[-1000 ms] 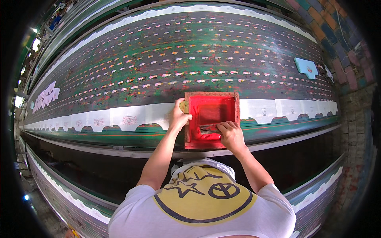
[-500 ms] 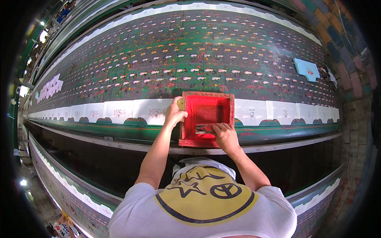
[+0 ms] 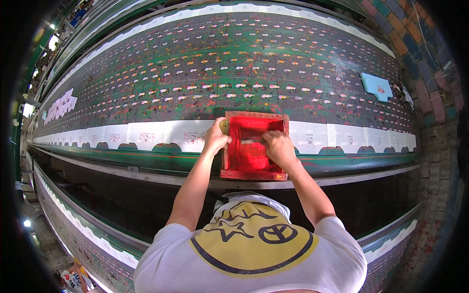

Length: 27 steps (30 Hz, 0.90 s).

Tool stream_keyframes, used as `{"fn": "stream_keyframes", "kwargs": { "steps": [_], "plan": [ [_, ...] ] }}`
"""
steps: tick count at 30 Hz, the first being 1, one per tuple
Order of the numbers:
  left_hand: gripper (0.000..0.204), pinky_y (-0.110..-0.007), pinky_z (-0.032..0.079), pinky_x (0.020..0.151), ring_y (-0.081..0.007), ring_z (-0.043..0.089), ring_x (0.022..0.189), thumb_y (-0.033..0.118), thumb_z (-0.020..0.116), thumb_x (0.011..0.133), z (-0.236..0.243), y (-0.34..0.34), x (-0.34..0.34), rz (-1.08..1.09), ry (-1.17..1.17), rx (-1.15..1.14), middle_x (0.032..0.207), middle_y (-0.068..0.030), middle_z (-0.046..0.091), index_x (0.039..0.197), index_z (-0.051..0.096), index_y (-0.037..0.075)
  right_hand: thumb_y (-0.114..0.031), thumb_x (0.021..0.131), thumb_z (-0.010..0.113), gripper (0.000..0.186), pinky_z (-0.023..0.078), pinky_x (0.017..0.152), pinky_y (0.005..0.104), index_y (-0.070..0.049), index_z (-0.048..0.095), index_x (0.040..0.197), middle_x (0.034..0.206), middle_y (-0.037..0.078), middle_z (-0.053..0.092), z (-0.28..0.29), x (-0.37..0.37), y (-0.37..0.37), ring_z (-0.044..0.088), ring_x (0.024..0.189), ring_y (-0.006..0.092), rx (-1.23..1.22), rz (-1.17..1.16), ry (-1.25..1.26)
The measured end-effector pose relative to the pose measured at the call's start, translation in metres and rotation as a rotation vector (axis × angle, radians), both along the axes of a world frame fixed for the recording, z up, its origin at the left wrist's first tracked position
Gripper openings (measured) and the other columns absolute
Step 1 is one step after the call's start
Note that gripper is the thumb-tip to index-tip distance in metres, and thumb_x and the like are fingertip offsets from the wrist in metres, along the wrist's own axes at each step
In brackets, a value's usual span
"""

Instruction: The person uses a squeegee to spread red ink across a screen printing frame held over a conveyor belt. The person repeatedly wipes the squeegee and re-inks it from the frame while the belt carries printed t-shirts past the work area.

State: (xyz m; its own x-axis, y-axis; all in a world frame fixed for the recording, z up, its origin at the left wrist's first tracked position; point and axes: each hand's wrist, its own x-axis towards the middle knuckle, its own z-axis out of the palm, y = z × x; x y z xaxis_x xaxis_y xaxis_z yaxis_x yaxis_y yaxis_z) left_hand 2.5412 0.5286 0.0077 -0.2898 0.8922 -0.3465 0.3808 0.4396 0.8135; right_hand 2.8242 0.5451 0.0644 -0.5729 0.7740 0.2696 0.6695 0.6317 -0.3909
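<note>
A wooden-sided screen printing frame, its inside coated in wet red ink, lies over the row of white fabric pieces along the near edge of the long printing table. My left hand grips the frame's left side, its thumb against the inner edge. Inside the frame, my right hand is closed on a squeegee, which stands across the mesh at about mid-height and is smeared by motion. The fabric under the frame is hidden. Pieces to the left carry small red prints; some to the right carry dark ones.
The green and dark table top is dotted with rows of small printed marks and paint spots. A light blue cut piece lies at the right, pink-white pieces at the far left. A rail runs along the near side.
My right hand has pushed the squeegee away from me, from the lower part of the frame to about its middle. The frame and my left hand stay nearly in place.
</note>
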Motion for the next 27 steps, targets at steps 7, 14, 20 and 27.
{"fn": "stream_keyframes", "kwargs": {
  "steps": [7,14,20,27],
  "plan": [
    [0.094,-0.044,0.058,0.085,-0.0329,0.076,0.095,0.004,0.081,0.060,0.024,0.000,0.009,-0.022,0.052,-0.067,0.093,-0.0169,0.075,0.149,0.056,0.019,-0.018,0.088,0.076,0.009,0.053,0.083,0.0486,-0.010,0.071,0.090,0.094,0.010,0.074,-0.023,-0.020,0.026,0.071,0.095,0.0310,0.034,-0.093,0.013],
    [0.090,-0.039,0.061,0.081,-0.0239,0.072,0.102,-0.003,0.082,0.063,0.014,-0.003,0.009,0.011,0.009,-0.024,0.111,-0.0113,0.072,0.147,0.057,0.015,-0.012,0.084,0.069,0.019,0.052,0.090,0.0450,-0.010,0.071,0.103,0.106,0.006,0.075,-0.020,0.008,-0.078,0.071,0.103,0.0271,0.109,-0.043,-0.045],
    [0.093,-0.039,0.062,0.082,-0.0233,0.071,0.105,-0.008,0.082,0.061,0.016,0.005,0.023,0.037,-0.053,0.008,0.118,-0.0090,0.072,0.147,0.056,0.016,-0.015,0.087,0.073,0.015,0.053,0.090,0.0439,-0.009,0.072,0.101,0.105,0.006,0.075,-0.001,0.023,-0.062,0.072,0.102,0.0272,0.012,-0.051,-0.032],
    [0.093,-0.040,0.059,0.092,-0.0259,0.070,0.111,-0.005,0.083,0.061,0.027,0.030,0.121,0.035,-0.108,0.045,0.121,-0.0101,0.072,0.148,0.055,0.015,-0.013,0.086,0.072,0.020,0.053,0.090,0.0442,-0.008,0.075,0.105,0.108,0.007,0.077,0.013,0.114,-0.042,0.072,0.103,0.0271,0.070,-0.112,-0.051]
  ]
}}
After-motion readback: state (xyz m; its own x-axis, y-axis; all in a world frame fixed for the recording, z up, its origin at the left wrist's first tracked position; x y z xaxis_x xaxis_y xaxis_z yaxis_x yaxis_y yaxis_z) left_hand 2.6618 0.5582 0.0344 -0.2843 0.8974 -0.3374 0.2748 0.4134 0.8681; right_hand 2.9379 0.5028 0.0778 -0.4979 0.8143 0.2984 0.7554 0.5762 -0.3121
